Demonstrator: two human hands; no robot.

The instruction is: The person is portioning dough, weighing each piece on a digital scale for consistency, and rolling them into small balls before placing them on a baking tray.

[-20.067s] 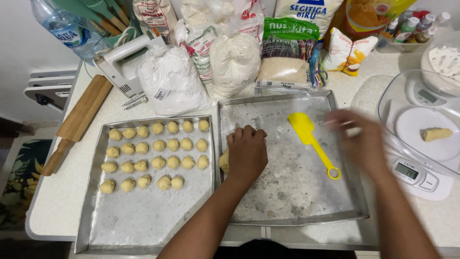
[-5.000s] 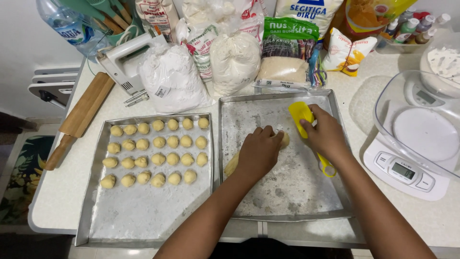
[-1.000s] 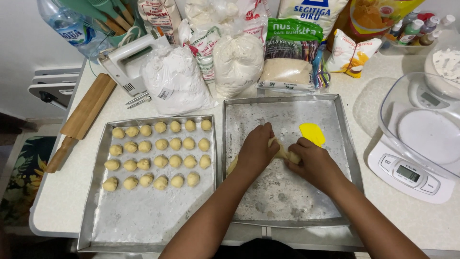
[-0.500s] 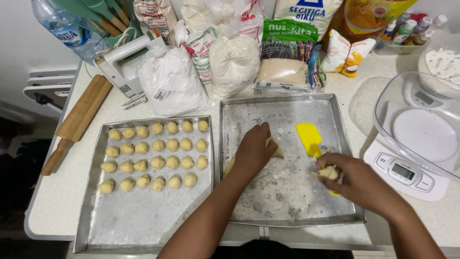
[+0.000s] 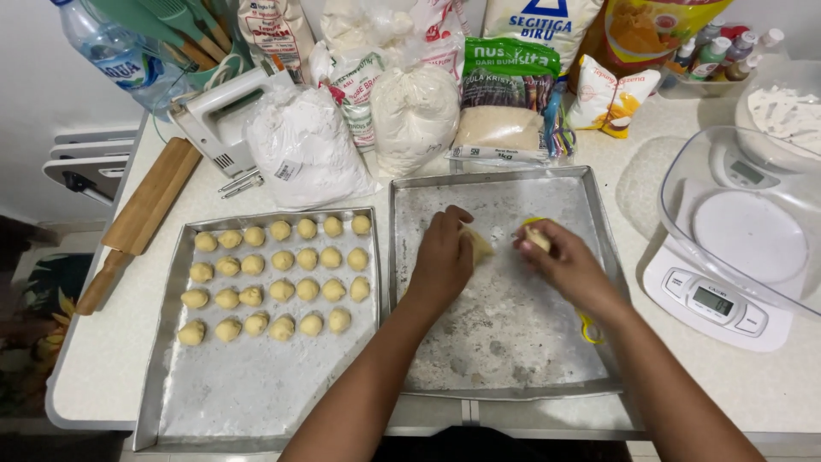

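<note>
My left hand (image 5: 442, 257) rests on a lump of yellow dough (image 5: 479, 245) in the floured right-hand metal tray (image 5: 505, 359). My right hand (image 5: 566, 263) pinches a small piece of dough (image 5: 538, 239) just to the right of the lump. A yellow scraper (image 5: 587, 325) lies under my right forearm, mostly hidden. The left tray (image 5: 256, 385) holds several rows of small dough balls (image 5: 282, 289) on flour.
Bags of flour (image 5: 301, 147) and sugar (image 5: 505, 103) line the back of the counter. A hand mixer (image 5: 224, 118), a wooden rolling pin (image 5: 137, 221) and a water bottle (image 5: 115, 53) sit at the left. A kitchen scale with a clear bowl (image 5: 744, 231) stands at the right.
My right hand came back from the tray's right side to the dough lump and now pinches a small piece. The scraper is now covered by my forearm.
</note>
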